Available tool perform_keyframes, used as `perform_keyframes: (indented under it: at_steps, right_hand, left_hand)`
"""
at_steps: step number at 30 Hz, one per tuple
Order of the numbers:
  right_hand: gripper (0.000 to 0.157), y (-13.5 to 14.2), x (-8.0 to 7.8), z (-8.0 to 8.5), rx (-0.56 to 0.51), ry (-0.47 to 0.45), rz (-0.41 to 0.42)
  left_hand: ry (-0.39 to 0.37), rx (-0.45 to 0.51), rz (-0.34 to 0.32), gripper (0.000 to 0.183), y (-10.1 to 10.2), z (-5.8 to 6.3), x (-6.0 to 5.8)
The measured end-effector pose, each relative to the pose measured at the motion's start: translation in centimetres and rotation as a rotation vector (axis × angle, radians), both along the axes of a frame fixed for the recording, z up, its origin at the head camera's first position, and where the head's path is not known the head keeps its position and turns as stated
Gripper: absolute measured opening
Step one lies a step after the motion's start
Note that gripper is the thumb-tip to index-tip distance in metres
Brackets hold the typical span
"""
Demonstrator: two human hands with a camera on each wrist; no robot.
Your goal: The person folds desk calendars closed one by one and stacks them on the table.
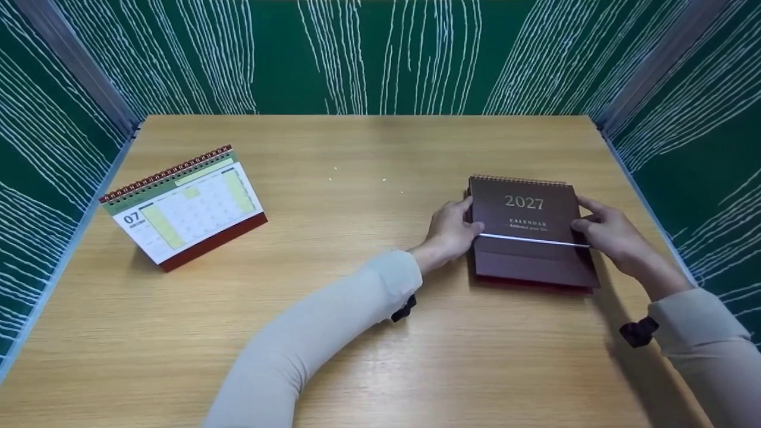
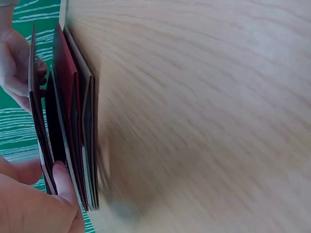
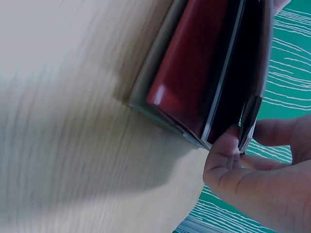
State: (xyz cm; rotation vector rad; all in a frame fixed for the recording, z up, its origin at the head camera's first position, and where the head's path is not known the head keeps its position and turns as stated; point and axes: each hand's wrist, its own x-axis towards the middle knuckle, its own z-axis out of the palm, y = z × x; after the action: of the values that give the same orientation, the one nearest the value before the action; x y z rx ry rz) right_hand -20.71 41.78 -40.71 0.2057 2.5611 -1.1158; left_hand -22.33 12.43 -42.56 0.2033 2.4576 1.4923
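A dark brown desk calendar (image 1: 524,205) marked 2027 lies on top of a stack of folded calendars at the right of the table. A bright pale line crosses its front. My left hand (image 1: 450,229) grips its left edge, and my right hand (image 1: 612,233) pinches the right edge. In the left wrist view, the left hand (image 2: 39,204) has a digit in the gap under the top calendar. Beneath are a red calendar (image 2: 66,63) and a brownish one (image 2: 80,60). The right wrist view shows the right hand (image 3: 262,174) at the corner, beside the red calendar (image 3: 189,63).
An open desk calendar (image 1: 193,208) showing 07 stands tilted on the left of the wooden table (image 1: 357,333). A few tiny white specks lie near the middle. Green walls (image 1: 285,59) with white streaks border the back and sides.
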Motion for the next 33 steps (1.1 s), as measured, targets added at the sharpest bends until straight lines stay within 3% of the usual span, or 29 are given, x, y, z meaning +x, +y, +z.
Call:
perform_keyframes:
  at_steps: [13,25,33]
  right_hand:
    - [0.069,0.3,0.1,-0.7,0.028,0.023,-0.009]
    - [0.069,0.0,-0.3,-0.6,0.124,0.035,0.033]
    - [0.069,-0.7,-0.3,-1.2,0.176,0.086,0.017]
  left_hand:
    - [0.048,-0.094,-0.038,0.065,0.5,-0.6,0.1]
    - [0.043,-0.107,-0.045,0.065,0.7,-0.6,-0.1]
    - [0.045,-0.098,-0.075,0.066,0.5,-0.7,-0.1]
